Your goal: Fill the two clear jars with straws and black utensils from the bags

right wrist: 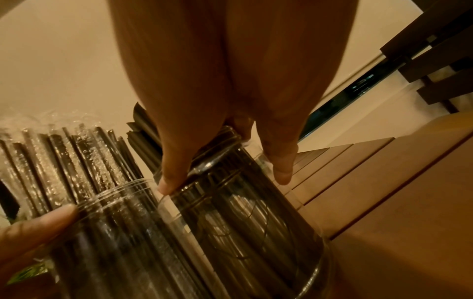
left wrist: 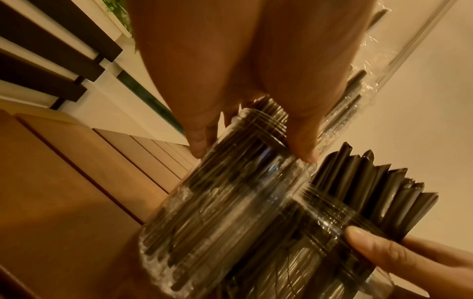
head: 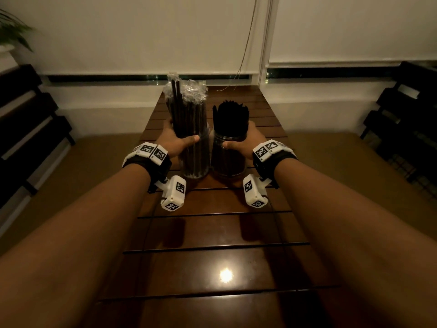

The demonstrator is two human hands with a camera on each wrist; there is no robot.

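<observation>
Two clear jars stand side by side on the slatted wooden table. The left jar holds tall plastic-wrapped black straws. My left hand grips it near the neck, thumb in front. The right jar is packed with black utensils, and my right hand grips its threaded neck. The left wrist view shows my left hand round the straw jar. The right wrist view shows my right hand round the utensil jar.
Dark slatted benches stand to the left and right of the table. Behind it are a window sill and lowered blinds with a hanging cord. A plant is at the far left.
</observation>
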